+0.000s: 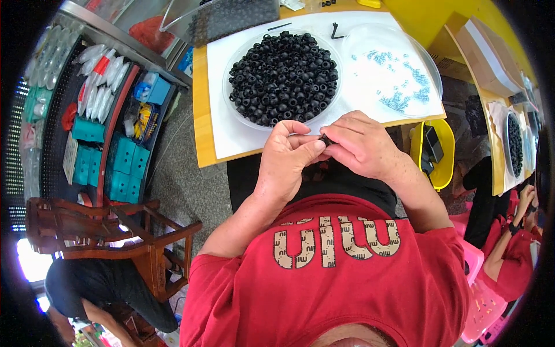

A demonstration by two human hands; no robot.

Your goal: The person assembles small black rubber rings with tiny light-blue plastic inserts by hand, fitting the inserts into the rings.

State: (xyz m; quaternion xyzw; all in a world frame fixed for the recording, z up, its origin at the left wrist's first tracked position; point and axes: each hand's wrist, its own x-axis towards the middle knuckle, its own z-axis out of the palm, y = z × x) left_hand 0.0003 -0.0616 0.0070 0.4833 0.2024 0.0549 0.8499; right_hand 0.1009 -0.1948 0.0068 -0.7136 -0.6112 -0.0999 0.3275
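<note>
My left hand (284, 162) and my right hand (365, 146) meet just off the table's near edge. Between their fingertips is a small black ring-shaped part (326, 140), mostly covered by the fingers. Both hands are closed in a pinch on it. Just beyond them, a round clear tray (226, 106) is heaped with black ring-shaped parts (283, 78) that look like the pinched one. To its right, a second round clear tray (437, 69) holds scattered tiny bluish pieces (407, 81), too small to name.
A small black L-shaped tool (336, 32) and a thin black rod (280, 26) lie beyond the trays. A clear bin (231, 23) stands at the back. A yellow bucket (444, 168) is right of the table, a wooden chair (110, 243) left. Other people work on both sides.
</note>
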